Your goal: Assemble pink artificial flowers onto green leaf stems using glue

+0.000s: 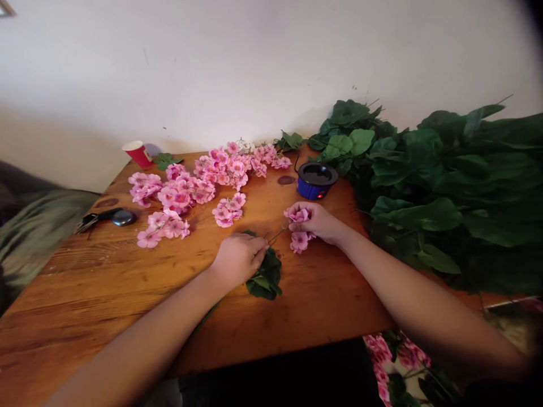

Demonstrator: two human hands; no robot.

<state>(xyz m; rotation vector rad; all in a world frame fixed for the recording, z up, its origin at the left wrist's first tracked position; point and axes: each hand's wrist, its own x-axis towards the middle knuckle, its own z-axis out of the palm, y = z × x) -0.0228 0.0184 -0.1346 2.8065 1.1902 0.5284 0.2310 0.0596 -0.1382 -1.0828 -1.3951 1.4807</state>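
Observation:
My left hand (pixel 241 259) is closed around the stem of a green leaf spray (pixel 267 276), whose leaves hang out below the fingers. My right hand (pixel 318 223) pinches a small cluster of pink artificial flowers (pixel 299 242) by its top. A thin stem (pixel 277 234) spans the gap between the two hands. Just behind my right hand stands a small blue pot (pixel 313 189) with a black rim, a dark hollow and a glowing red light. A loose pink flower cluster (pixel 229 210) lies on the wood to the left of my right hand.
More pink flower clusters (pixel 180 192) spread over the wooden table (pixel 106 305). A red paper cup (pixel 139 155) and a dark rounded object (pixel 124 217) are at the left. A large heap of green leaves (pixel 445 186) covers the right side. Pink flowers (pixel 379 353) show below the front edge.

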